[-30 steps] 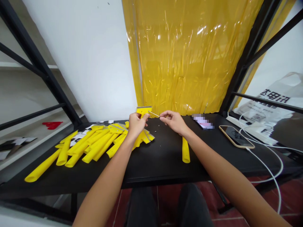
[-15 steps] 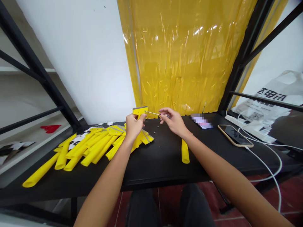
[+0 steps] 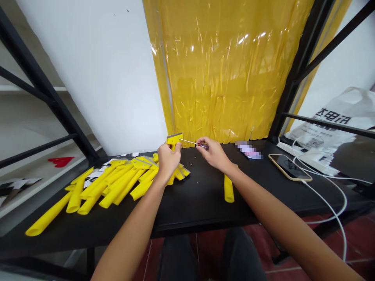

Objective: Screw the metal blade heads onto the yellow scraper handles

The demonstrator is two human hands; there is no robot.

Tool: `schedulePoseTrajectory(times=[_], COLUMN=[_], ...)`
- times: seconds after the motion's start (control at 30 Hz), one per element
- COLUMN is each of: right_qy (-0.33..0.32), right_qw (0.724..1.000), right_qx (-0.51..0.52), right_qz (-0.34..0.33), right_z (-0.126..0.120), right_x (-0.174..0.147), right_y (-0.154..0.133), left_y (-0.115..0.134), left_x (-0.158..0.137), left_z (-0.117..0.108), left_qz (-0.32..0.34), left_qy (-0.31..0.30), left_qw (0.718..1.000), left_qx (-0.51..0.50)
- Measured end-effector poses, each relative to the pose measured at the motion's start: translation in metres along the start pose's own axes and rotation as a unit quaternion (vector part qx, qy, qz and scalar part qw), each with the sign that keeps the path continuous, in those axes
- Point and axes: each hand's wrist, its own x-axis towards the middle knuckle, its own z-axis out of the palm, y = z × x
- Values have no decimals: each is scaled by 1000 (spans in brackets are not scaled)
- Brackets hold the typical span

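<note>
My left hand (image 3: 170, 158) is closed round a yellow scraper (image 3: 175, 138), its blade edge facing up and away. In my right hand (image 3: 213, 152) is a screwdriver (image 3: 202, 145) with a dark red handle, gripped between thumb and fingers. Its thin shaft points left, and the tip meets the scraper's head near a small screw spot. Left of my forearm lies a pile of yellow scrapers (image 3: 117, 180) with hollow handles. A separate yellow handle (image 3: 229, 189) lies under my right forearm, its far end hidden by the arm.
The black table (image 3: 193, 210) carries a phone (image 3: 289, 168) with a white cable (image 3: 328, 205) at the right. A pixelated item (image 3: 249, 150) lies further back. A white plastic bag (image 3: 328, 128) stands beyond the right frame bar. Yellow plastic film (image 3: 228, 78) hangs behind.
The right fingers, spread by the screwdriver before, are now closed round its handle. The scraper has shifted slightly, with the tip still at its head.
</note>
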Motion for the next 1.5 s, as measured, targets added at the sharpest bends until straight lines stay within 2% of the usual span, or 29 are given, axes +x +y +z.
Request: schedulePoseTrajectory(times=[0.2, 0.27, 0.43, 0.53, 0.63, 0.73, 0.83, 0.93, 1.0, 1.1, 1.23, 1.4, 1.5], right_qy=[2, 10, -49, -19, 6, -1, -9, -26, -42, -42, -32, -13, -9], right_qw=[999, 999, 997, 998, 998, 995, 994, 996, 997, 997, 994, 986, 986], right_qx=[12, 24, 9, -13, -24, -70, -99, -86, -69, -60, -100, -167, -168], right_qz=[-36, -42, -62, -54, -58, -72, -49, -11, -8, -20, 17, 4, -4], right_z=[-17, -19, -20, -17, -16, -17, -20, -22, -23, -22, -20, -10, -3], right_x=[6, 7, 3, -1, -2, -1, 1, 1, 1, 3, 3, -1, -3], right_y=[10, 10, 1, -3, -3, -3, -3, 1, 7, 17, 22, 17, 15], left_y=[20, 23, 18, 14, 16, 19, 17, 10, 4, -4, -6, -12, -19], left_x=[-15, -19, -16, -12, -11, -13, -12, -9, -7, -4, -3, -4, -3], left_z=[-3, -5, -8, -7, -7, -5, -3, 0, 2, 6, 11, 18, 21], left_qz=[49, 102, 256, 289, 254, 200, 162, 118, 78, 3, -79, -111, -113], left_qy=[29, 33, 77, 98, 106, 96, 62, 22, 1, -30, -65, -91, -95], left_qw=[998, 994, 963, 952, 961, 975, 984, 990, 994, 998, 994, 987, 986], left_qx=[-36, -32, -6, 11, 8, 11, 41, 70, 74, 51, -23, -70, -77])
